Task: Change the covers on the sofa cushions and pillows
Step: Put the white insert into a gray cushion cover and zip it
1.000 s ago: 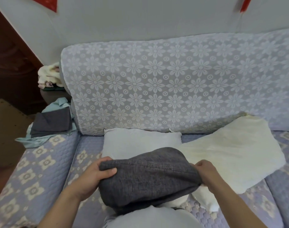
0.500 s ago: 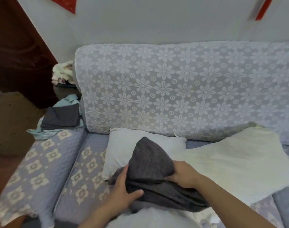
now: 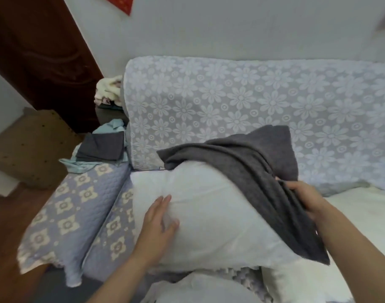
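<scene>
Across the middle of the frame, a bare white pillow insert (image 3: 209,215) lies on the sofa seat (image 3: 112,228), its lower edge toward the camera. Left hand (image 3: 158,226) rests flat on the insert's left half, fingers straight and close together, holding nothing, seemingly pinning it down. Right hand (image 3: 307,200), right of centre, pinches a bunched fold of the dark grey cover (image 3: 253,162), fingers clamped on the cloth. That cover is draped loose over the insert's upper right, trailing down its right side; no part of the insert looks to be inside it. Judged state: this pillow is stripped and not yet re-covered; whether the grey cloth is coming off or going on cannot be told. At lower centre another white pillow (image 3: 200,289) shows, uncovered. Folded grey cloths (image 3: 102,147) sit on the armrest at centre left, atop pale blue fabric (image 3: 82,166); possibly spare covers. Floral backrest throw (image 3: 231,101) fills the upper centre. Most of the job appears left.
</scene>
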{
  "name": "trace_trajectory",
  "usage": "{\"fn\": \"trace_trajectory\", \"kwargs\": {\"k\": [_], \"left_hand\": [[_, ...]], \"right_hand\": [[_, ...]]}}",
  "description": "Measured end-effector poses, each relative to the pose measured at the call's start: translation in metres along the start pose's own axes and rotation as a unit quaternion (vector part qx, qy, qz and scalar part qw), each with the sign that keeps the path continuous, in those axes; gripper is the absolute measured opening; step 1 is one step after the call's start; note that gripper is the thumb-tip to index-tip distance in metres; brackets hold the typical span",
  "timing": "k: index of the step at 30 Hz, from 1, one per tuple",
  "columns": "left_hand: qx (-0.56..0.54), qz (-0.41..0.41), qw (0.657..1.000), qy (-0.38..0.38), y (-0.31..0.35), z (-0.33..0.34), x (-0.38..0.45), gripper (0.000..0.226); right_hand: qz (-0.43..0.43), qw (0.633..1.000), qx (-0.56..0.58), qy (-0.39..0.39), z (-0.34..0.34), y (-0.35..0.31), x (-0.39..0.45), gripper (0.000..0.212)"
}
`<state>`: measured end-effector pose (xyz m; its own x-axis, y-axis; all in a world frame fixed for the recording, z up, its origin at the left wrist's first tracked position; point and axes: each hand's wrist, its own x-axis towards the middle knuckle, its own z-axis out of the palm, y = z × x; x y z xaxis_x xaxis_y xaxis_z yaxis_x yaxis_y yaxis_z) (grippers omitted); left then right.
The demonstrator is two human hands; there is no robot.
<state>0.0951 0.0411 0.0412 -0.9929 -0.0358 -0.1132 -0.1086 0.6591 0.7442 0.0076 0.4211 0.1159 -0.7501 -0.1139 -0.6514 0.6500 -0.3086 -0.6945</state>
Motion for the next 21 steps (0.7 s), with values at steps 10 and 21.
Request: {"fn": "trace_trajectory", "kwargs": {"k": [10, 21], "left_hand": [[0.023, -0.25, 0.936, -0.247, -0.071, 0.086, 0.006, 0.074], [-0.069, -0.37, 0.911, -0.168, -0.139, 0.062, 0.106, 0.082]], "right_hand": [[0.136, 0.863, -0.352, 0.335, -0.146, 0.127, 0.114, 0.046], [-0.161, 0.693, -0.661, 0.24, 0.014, 0.132, 0.184, 0.043]]}}
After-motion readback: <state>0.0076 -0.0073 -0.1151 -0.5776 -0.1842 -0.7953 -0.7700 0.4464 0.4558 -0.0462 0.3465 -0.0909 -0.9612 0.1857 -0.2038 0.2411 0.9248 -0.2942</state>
